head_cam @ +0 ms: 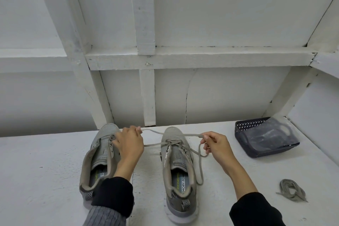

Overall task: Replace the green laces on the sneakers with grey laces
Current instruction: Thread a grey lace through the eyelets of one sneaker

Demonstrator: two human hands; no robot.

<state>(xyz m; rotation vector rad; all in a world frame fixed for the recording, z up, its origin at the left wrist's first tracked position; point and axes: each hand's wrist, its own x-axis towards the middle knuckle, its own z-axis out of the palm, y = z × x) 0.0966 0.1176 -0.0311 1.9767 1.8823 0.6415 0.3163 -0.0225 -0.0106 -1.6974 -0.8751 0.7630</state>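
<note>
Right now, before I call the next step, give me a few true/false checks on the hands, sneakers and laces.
1. Both hands hold the grey lace threaded in the right sneaker: left hand, right hand. True.
2. The left sneaker is fully laced. False: no lace shows in it.
3. A loose bundled lace lies right of the sneakers. True.
4. The dark basket stands between the sneakers. False: it sits far right.
</note>
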